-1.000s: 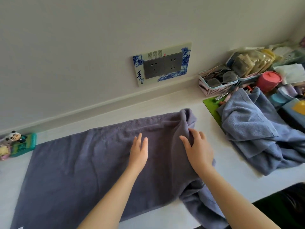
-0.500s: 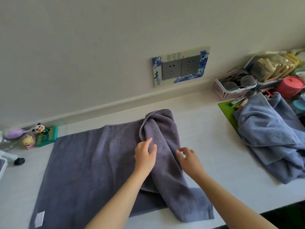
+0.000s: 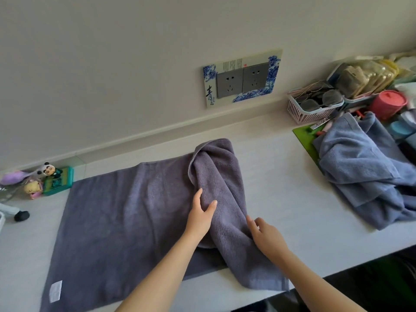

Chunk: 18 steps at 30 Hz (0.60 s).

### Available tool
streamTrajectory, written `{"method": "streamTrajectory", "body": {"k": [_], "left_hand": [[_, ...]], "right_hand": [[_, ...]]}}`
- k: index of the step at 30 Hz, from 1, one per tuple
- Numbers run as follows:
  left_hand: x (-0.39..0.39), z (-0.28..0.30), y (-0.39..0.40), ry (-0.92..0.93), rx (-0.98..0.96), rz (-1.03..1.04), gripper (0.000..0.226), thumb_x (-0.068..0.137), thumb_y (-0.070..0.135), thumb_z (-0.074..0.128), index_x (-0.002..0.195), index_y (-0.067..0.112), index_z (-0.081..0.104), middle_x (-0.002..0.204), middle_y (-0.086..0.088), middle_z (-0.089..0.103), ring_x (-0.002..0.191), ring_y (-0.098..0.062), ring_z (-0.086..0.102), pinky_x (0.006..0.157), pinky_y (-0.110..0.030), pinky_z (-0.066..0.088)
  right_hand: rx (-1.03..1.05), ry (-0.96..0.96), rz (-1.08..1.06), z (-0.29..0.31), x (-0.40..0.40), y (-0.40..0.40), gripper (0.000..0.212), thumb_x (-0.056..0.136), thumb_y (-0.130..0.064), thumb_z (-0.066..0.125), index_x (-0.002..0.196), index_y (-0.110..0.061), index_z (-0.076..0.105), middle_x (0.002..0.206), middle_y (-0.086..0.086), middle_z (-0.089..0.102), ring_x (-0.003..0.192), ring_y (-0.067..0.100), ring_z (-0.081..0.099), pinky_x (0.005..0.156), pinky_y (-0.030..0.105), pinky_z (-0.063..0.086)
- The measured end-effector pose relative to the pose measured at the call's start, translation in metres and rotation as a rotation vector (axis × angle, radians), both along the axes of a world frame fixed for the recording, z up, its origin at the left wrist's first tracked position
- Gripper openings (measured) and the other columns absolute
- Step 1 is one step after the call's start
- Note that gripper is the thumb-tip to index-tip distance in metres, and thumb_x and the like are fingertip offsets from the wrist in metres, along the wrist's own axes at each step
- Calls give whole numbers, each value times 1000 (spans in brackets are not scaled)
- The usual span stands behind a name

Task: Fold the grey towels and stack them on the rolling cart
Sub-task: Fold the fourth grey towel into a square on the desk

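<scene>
Now the grey towel (image 3: 117, 212) lies spread on the desk (image 3: 281, 176), its right end bunched into a loose roll folded toward the middle, where a second ago it lay flatter. Left hand (image 3: 200, 216) pinches the fold's edge between thumb and fingers; earlier it pressed flat. Right hand (image 3: 266, 236), fingers loosely spread, has slid nearer, touching the roll's side.

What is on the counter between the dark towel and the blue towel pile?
Nothing: the head view shows bare counter between dark towel and blue pile.
</scene>
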<state>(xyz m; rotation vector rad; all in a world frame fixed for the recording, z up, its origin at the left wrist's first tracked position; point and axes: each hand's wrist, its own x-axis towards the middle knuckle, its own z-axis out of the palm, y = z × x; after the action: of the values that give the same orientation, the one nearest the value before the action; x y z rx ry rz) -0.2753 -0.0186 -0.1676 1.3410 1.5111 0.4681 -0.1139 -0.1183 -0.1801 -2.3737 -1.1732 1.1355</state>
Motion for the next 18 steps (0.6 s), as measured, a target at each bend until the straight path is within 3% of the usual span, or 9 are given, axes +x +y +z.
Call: {"method": "streamTrajectory", "body": {"k": [3,5,10,14,18], "left_hand": [[4,4,-2,-120,-19,49,66,89,31,63,145,29,29,148,0,38,133,-15,39,112,-34,31],[8,12,-2,-172,-10,45,66,89,32,62,145,29,28,148,2,36,133,-15,37,110,-31,31],[17,38,-2,-250,55,-25,63,92,33,59,146,29,26,148,-1,36,132,-15,36,104,-27,32],[36,68,3,-310,101,-90,61,93,35,57,146,32,26,146,-2,39,126,-15,40,98,-25,32],[71,98,6,-356,175,-182,62,93,35,55,147,28,25,152,-2,31,136,-18,33,106,-27,29]], "right_hand": [[4,16,-30,4,-4,-14,55,97,-54,25,87,-13,60,104,13,67,100,28,59,78,32,41],[36,123,-109,13,-9,-21,59,98,-53,26,92,-10,67,107,12,68,102,26,60,80,30,41],[56,332,-410,36,-13,-34,66,95,-59,29,113,-8,66,118,7,63,113,23,55,92,29,35],[264,471,-524,64,3,-42,36,93,-45,50,91,-18,72,91,-5,70,95,14,62,84,28,45],[451,357,-618,98,34,-45,25,93,-38,54,83,-20,68,84,-1,67,85,13,58,81,31,45]]}}
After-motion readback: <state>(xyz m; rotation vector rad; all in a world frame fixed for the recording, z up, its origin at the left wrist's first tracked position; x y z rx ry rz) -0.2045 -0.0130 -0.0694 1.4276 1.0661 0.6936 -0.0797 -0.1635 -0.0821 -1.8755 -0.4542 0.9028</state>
